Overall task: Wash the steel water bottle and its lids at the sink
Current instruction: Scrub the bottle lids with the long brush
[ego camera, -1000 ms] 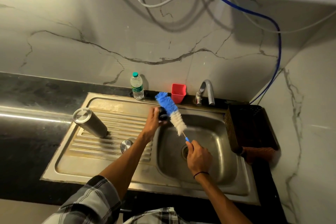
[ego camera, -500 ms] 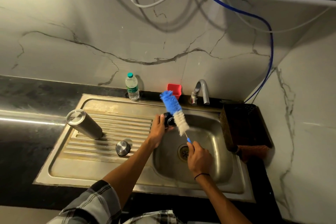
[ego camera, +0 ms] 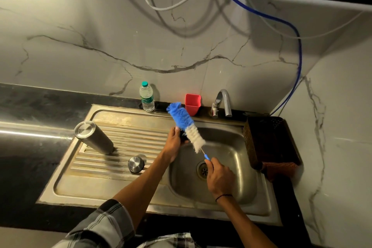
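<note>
Presently, at far left of the drainboard (ego camera: 94, 169) the steel bottle (ego camera: 93, 137) stands mouth-down, base up, leaning a little — likely parked there to drain, clear of the basin. Just right and nearer, a steel lid (ego camera: 136, 164) sits on the ribs, apart from the bottle; probably waiting its turn or already done, cannot tell which. Behind, by the far wall, a plastic bottle (ego camera: 147, 96) stands off the steel. Left hand (ego camera: 173, 143) is curled around a small dark lid (ego camera: 183, 136), holding it over the basin's left edge so drips fall into the sink (ego camera: 247, 187); the lid is mostly hidden by fingers and bristles. The brush (ego camera: 186, 126) lies slantwise across it, white bristles touching the lid, blue tip pointing to the far left. Red cup (ego camera: 192, 103) and tap (ego camera: 222, 102) stand behind; no water visibly running. Right hand (ego camera: 220, 176) grips the brush's blue handle end, low over the drain, giving leverage for scrubbing strokes. Judged step: scrubbing the dark lid. A dark basket (ego camera: 267, 139) sits at the right.
</note>
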